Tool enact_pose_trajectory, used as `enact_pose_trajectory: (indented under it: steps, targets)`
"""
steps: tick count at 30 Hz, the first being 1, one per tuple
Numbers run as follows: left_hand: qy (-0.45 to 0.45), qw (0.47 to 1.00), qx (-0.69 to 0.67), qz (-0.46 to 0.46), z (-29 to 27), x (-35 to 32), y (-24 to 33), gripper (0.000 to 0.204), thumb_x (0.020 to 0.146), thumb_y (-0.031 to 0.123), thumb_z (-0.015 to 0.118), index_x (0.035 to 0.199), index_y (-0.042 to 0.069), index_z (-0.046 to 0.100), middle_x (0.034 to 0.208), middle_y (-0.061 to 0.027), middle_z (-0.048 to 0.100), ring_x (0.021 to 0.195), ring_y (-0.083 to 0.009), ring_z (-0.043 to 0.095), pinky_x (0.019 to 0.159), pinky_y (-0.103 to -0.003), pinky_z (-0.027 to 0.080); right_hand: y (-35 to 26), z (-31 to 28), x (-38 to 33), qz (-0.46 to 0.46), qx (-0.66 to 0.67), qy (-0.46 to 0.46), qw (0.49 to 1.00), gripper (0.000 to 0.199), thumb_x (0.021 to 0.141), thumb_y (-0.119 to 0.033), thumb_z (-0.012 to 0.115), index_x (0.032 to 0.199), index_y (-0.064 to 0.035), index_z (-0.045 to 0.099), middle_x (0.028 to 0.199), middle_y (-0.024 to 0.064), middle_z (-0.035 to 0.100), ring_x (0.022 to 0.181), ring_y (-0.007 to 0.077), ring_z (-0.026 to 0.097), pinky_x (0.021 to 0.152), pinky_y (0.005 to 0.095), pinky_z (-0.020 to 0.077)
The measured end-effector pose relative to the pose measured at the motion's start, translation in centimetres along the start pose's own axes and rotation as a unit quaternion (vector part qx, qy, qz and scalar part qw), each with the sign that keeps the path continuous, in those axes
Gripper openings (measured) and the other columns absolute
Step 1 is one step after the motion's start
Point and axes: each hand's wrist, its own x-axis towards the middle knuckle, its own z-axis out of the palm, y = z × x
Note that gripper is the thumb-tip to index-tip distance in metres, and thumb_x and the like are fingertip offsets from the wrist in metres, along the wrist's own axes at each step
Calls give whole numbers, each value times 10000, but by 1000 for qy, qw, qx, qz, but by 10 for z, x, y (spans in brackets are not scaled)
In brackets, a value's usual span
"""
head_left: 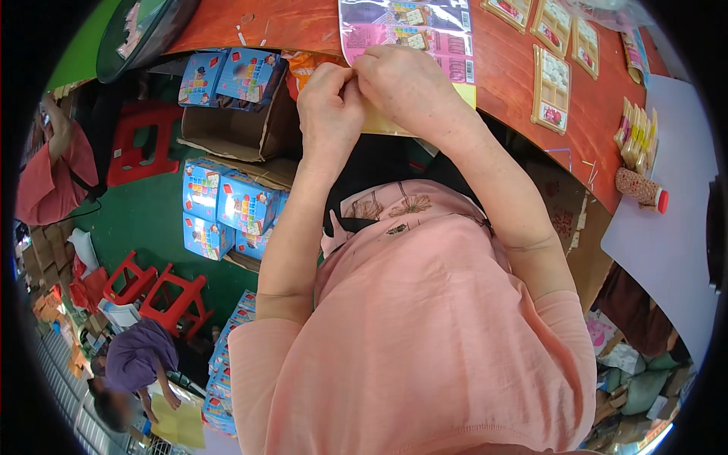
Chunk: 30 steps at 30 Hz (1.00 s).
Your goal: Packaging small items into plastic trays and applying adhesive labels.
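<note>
A glossy printed sheet [409, 38] in purple, pink and yellow bands lies at the near edge of the red-brown table, its yellow end reaching over the edge. My right hand [406, 85] rests over the sheet's left side, fingers pinched together. Just left of it, my left hand [330, 114] is closed too, thumb and index fingertip meeting the right hand's fingers. Whatever sits between the fingertips is hidden by the hands. To the right on the table are several shallow trays [552, 87] with compartments, holding white pieces and small red-printed cards.
Blue printed boxes [246, 201] are stacked left of my legs, by an open cardboard carton [227, 133]. Red stools [144, 144] stand on the green floor. Slim packets [635, 140] and a red-capped jar [641, 189] are at the right. Other people [140, 356] are at the left.
</note>
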Motion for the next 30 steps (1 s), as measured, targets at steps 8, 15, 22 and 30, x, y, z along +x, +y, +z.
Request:
enact_pose_trajectory:
  steps: [8, 15, 22, 30]
  targets:
    - [29, 962, -204, -178, 10, -7, -19, 106, 878, 32, 688, 934, -58, 695, 806, -37, 665, 703, -88, 602, 633, -239, 470, 19, 23, 2, 126, 213, 92, 965, 147, 884, -140, 631, 961, -31, 694, 865, 84, 698, 749, 201, 687, 680, 319, 547]
    - [132, 855, -368, -342, 3, 21, -29, 183, 878, 54, 716, 987, -93, 704, 892, -92, 710, 753, -124, 654, 696, -236, 522, 56, -11, -12, 276, 609, 308, 677, 251, 987, -185, 589, 1114, 23, 644, 1000, 93, 691, 852, 176, 675, 810, 320, 550]
    - [195, 907, -273, -256, -6, 52, -39, 210, 874, 50, 706, 1027, -92, 684, 823, -82, 696, 664, -141, 641, 630, -287, 523, 91, -107, -62, 171, 631, 515, 555, 249, 1005, -168, 534, 1130, 22, 637, 1078, 108, 681, 1001, 212, 648, 965, 437, 520]
    - [-71, 933, -326, -137, 6, 3, 88, 482, 939, 215, 695, 1329, -29, 551, 1203, -86, 625, 1083, -137, 565, 978, -334, 439, 12, -102, -86, 92, 89, 410, 903, 83, 859, -32, 641, 940, -52, 636, 1068, 106, 656, 1004, 262, 636, 859, 396, 491]
